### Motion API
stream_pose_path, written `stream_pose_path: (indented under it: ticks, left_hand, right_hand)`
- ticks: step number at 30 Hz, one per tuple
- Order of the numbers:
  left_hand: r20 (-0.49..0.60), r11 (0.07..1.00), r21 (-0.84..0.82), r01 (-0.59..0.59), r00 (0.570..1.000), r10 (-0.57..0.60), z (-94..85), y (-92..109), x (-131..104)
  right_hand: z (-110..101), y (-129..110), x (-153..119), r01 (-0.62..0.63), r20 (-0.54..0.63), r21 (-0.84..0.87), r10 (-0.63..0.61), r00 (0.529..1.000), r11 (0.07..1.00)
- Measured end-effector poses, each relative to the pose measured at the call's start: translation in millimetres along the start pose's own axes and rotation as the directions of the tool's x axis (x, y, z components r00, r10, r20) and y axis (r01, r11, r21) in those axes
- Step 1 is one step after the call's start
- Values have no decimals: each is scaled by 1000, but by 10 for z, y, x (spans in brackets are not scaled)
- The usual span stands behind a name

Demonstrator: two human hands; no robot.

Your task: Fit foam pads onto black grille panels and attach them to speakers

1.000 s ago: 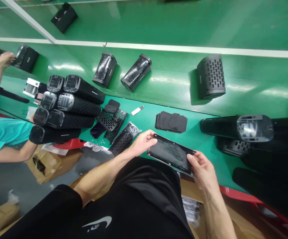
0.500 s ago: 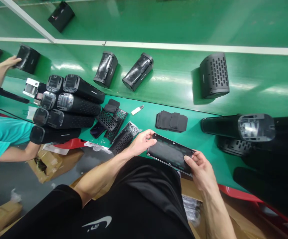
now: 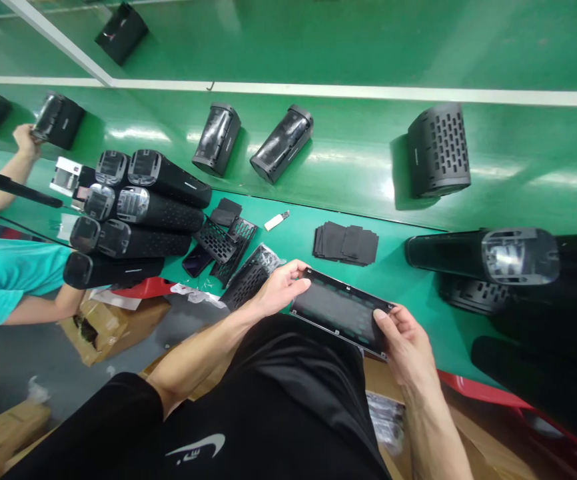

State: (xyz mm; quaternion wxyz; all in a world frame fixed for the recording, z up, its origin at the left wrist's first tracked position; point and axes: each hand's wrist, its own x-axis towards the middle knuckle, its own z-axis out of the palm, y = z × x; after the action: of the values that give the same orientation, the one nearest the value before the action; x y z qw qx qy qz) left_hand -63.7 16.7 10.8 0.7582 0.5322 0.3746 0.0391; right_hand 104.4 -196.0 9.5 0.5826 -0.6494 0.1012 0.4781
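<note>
Between my two hands is a black grille panel (image 3: 338,308), held tilted just above my lap with a thin dark sheet over its face. My left hand (image 3: 284,288) grips its left end, thumb on top. At the opposite end my right hand (image 3: 404,333) pinches the panel, thumb pressed on the sheet. Beyond the panel lies a fanned pile of thin black sheets (image 3: 344,243) on the green table (image 3: 298,200). Left of my hands are more perforated grille panels (image 3: 248,283), some overlapping, and a dark phone (image 3: 197,261).
Stacked black speaker housings (image 3: 151,207) stand at the left; others rest on the green belt (image 3: 348,153). A small white-handled tool (image 3: 276,220) lies at mid-table. Another speaker housing (image 3: 448,257) is at the right. A co-worker's hand (image 3: 26,139) touches a housing at far left.
The speaker housings on the belt have shifted slightly right. The co-worker's hand at far left has also moved. My hands keep the grille panel in nearly the same place, my right thumb sliding slightly.
</note>
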Motion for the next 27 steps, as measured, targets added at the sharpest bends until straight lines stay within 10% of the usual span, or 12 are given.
stream_pose_path:
  ticks: [27]
  left_hand:
    - [147,977,-201,71,988,-42,-95,-16,-116]
  right_hand:
    - [-18,11,10,-52,-43,5,52,998,999]
